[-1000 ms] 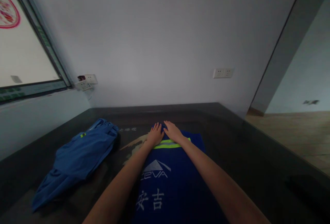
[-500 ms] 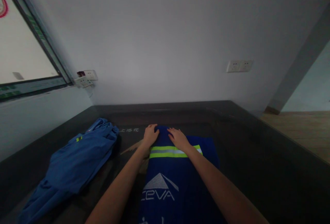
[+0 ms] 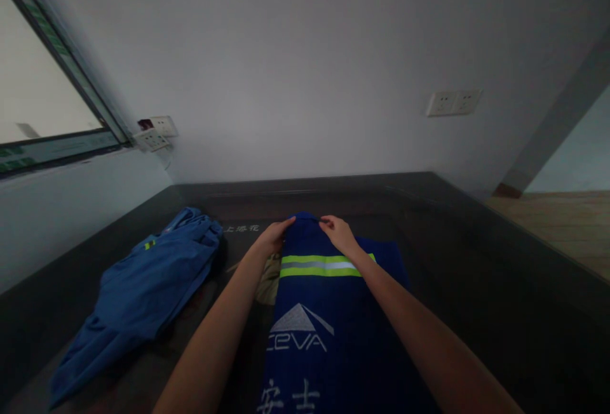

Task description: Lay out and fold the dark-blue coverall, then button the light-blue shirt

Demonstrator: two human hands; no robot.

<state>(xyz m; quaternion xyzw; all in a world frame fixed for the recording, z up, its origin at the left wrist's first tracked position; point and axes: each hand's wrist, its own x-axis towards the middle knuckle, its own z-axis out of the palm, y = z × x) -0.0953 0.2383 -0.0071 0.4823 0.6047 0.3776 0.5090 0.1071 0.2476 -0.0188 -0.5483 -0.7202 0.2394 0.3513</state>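
Note:
A dark blue work garment lies folded lengthwise on the dark table, with a yellow-and-silver reflective band across it and white CEVA lettering below the band. My left hand grips the far left corner of the garment, thumb on top. At the far right corner my right hand pinches the same edge between thumb and fingers. The far edge between both hands is slightly raised. To the left lies a lighter blue garment, loosely bundled, with a small yellow tag-like strip; neither hand touches it.
The table's far edge meets a pale wall. Wall sockets sit at the right, and another socket with an adapter is at the left. A window frame stands far left; wooden floor shows on the right.
Both hands have gone from resting flat near the garment's far end to gripping its two far corners, and that edge has lifted a little. The view has tilted slightly downward.

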